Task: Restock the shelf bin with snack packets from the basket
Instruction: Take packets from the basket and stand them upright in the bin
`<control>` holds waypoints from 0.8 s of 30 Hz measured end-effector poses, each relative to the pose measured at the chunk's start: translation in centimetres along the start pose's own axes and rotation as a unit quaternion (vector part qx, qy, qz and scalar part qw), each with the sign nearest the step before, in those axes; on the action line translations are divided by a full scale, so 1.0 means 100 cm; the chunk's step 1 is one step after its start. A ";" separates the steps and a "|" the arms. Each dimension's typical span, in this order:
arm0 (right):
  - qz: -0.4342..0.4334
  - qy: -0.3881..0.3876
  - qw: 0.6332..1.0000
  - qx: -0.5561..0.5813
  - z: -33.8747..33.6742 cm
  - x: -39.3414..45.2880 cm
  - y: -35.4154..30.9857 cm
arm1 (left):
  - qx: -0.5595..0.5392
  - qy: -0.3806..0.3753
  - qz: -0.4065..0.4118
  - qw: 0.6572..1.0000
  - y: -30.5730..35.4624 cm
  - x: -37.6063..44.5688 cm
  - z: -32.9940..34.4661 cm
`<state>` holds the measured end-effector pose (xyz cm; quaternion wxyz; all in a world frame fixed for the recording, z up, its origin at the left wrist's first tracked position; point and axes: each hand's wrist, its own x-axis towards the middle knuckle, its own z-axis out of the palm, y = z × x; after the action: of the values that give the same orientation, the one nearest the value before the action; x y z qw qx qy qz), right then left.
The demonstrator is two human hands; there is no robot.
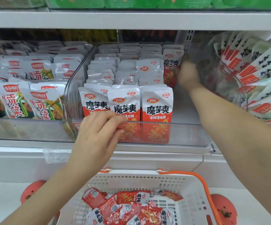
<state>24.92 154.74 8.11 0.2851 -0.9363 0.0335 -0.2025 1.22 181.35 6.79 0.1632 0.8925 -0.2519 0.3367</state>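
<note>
A clear shelf bin [188, 125] holds three full rows of white-and-red snack packets [157, 103]; its right-hand row is bare near the front. My left hand [99, 132] is at the bin's front rim, fingers curled over the top and thumb on the front wall. My right hand [188, 75] is blurred, deep in the bin's right row, beside an upright packet [171, 65] at the back; its fingers are not readable. Below stands a white basket [131, 177] with several loose red packets [131, 207].
A neighbouring bin of green-and-yellow packets [17, 101] sits to the left, and a tilted bin of white-and-red packets [253, 75] to the right. The upper shelf board [131, 20] hangs close overhead. The basket's orange handle [201, 181] lies along its right rim.
</note>
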 end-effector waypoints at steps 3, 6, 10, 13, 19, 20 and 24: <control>-0.009 0.027 0.999 0.026 -0.004 0.000 -0.002 | -0.002 -0.003 0.003 1.000 0.000 0.000 0.000; -0.015 0.038 0.996 0.076 -0.006 -0.001 -0.004 | -0.002 -0.004 0.001 1.000 0.000 -0.001 -0.001; 0.017 0.040 0.994 0.102 -0.007 -0.001 -0.006 | -0.001 -0.003 0.001 1.000 0.000 -0.001 -0.001; 0.049 0.006 0.995 0.087 -0.004 -0.001 -0.006 | -0.001 -0.005 0.002 1.000 0.001 -0.001 -0.001; 0.018 0.027 0.995 0.098 -0.002 0.001 -0.004 | 0.000 -0.002 -0.005 1.000 0.001 -0.001 -0.001; 0.010 0.041 0.993 0.107 -0.002 0.001 -0.003 | 0.001 -0.003 -0.006 1.000 0.001 0.000 -0.001; 0.007 0.069 0.991 0.116 -0.003 0.003 -0.004 | 0.005 -0.004 -0.008 1.000 0.002 0.000 -0.001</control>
<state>25.02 154.90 8.64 0.3902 -0.8804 0.0355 -0.2672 1.03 181.23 6.83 0.1608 0.8966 -0.2438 0.3330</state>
